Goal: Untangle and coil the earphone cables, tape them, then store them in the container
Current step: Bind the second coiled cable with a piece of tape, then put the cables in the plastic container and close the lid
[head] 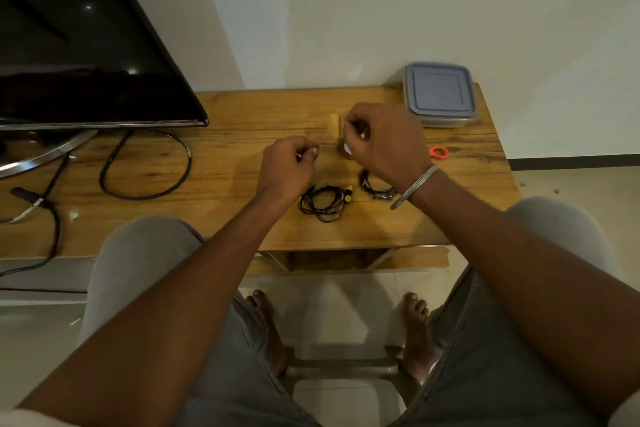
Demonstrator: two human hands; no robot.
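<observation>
**Taping step: both hands up at the tape, two coils waiting**

The right hand [384,139] is curled round a brownish tape roll [340,144], held above the table [242,121]. The left hand [291,163] is just beside it, fingers curled tight with thumb on forefinger. What it pinches is too small to tell, and no strip shows between the hands. This is likely the tape pull.

Two black earphone cables are already coiled on the table below the hands. One coil [323,205] has a yellow plug [348,193]. The other coil [375,188] lies partly under the right wrist. Whether either is taped cannot be seen.

The container [440,94] sits at the far right corner with its lid on, well apart from the coils. An orange ring [439,152] lies near it.

The next move probably calls for tearing off a short piece and wrapping it round a coil without springing it loose. After that the lid has to come off.
</observation>
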